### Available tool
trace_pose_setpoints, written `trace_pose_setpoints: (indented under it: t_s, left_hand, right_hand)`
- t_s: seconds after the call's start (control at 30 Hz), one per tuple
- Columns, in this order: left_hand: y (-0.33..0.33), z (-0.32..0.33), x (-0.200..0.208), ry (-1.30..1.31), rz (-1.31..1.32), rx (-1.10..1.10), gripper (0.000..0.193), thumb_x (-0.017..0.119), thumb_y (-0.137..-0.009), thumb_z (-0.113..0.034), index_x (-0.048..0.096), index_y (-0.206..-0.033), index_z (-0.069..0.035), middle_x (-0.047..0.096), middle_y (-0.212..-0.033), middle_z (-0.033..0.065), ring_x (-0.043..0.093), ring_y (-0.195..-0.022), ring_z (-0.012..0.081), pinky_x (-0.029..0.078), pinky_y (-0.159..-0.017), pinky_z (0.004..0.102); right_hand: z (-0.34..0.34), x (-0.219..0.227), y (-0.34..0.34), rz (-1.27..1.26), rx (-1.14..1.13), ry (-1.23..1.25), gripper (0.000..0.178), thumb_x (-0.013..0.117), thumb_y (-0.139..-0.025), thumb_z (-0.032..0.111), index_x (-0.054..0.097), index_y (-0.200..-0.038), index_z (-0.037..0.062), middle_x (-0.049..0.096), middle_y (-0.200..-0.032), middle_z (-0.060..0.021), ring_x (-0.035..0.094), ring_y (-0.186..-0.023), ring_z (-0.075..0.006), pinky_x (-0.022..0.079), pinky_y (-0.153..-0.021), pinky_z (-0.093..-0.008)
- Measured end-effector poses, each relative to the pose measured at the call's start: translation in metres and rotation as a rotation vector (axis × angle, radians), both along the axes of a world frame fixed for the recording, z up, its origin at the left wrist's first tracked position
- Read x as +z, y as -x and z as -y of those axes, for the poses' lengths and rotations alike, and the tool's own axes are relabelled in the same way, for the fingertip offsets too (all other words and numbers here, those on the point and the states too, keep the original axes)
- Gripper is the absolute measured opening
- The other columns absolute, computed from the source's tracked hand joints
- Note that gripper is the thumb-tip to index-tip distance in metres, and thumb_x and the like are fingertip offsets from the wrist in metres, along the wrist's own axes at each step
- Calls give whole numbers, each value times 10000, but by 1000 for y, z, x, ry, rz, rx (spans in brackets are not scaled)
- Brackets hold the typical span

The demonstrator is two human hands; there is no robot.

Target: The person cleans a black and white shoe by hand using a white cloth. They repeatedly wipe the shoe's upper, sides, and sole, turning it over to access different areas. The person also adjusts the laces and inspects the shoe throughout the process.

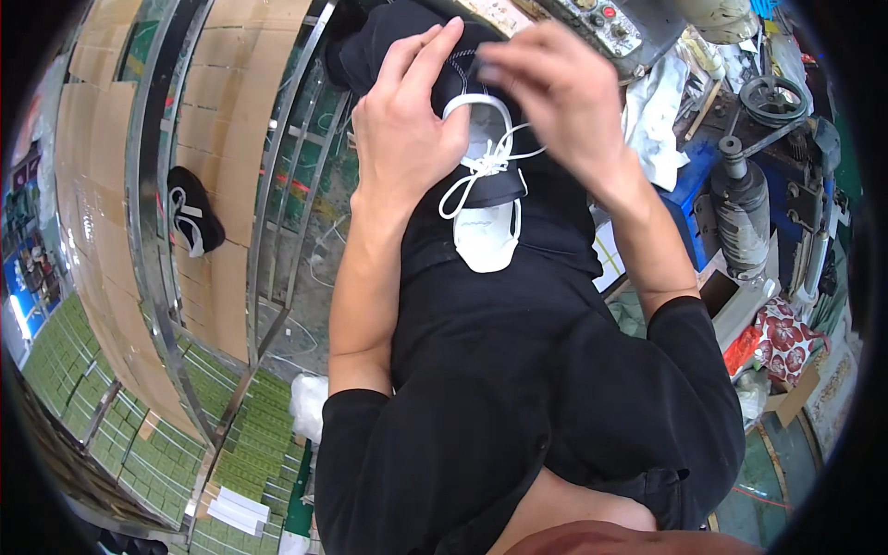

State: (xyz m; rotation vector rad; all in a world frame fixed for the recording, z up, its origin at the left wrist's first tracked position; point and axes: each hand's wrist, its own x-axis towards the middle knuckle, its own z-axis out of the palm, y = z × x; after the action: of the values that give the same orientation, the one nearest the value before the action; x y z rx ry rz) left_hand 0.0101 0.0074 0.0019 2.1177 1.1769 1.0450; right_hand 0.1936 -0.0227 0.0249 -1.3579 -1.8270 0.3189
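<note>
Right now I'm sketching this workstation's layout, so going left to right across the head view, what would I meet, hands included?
Dark shoe → left hand → white-laced shoe between the hands → right hand → grey cylindrical machine part.

Fairly bright, even light fills the middle of the frame, and the shadows are soft. Motion blur smears my right hand [578, 102] at upper centre, while my left hand [404, 125] is sharp. The shoe's white panel [486, 242] looks nearly washed out; my black shirt [444, 453] loses detail. Glare streaks the cardboard [97, 231] at left. Fisheye distortion bows the rack rail [140, 185], and darkness rings the edges.
</note>
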Motion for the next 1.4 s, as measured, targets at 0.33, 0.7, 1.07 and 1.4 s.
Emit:
trace_pose_setpoints:
  t_s: [0.33,0.7,1.07,1.4]
  left_hand:
    - [-4,4,12,145,35,20,645,666,-699,68,638,-1322,-98,675,-1111,103,671,-768,183,553,-651,282]
    - [2,3,-14,233,97,28,543,685,-750,63,612,-1287,26,743,-1095,175,741,-865,155,577,-679,261]
    - [7,3,-22,219,174,74,535,725,-723,-18,640,-1251,-19,747,-1009,198,729,-736,216,569,-678,301]
    - [8,2,-21,128,138,88,529,709,-752,27,630,-1275,-5,741,-1026,166,697,-804,157,557,-677,269]
  right_hand:
    - [2,9,4,-111,-17,82,190,820,-784,87,770,-960,37,678,-843,-92,680,-710,-236,533,-620,-321]
    - [-15,-4,-9,-21,-30,131,172,806,-795,97,704,-909,20,673,-849,-127,684,-740,-309,548,-651,-365]
    - [-1,-8,17,-24,97,10,117,777,-830,74,713,-908,15,688,-829,-119,688,-705,-264,545,-629,-336]
    - [-16,4,6,-46,94,45,157,783,-815,92,689,-919,20,640,-832,-122,661,-756,-320,537,-658,-389]
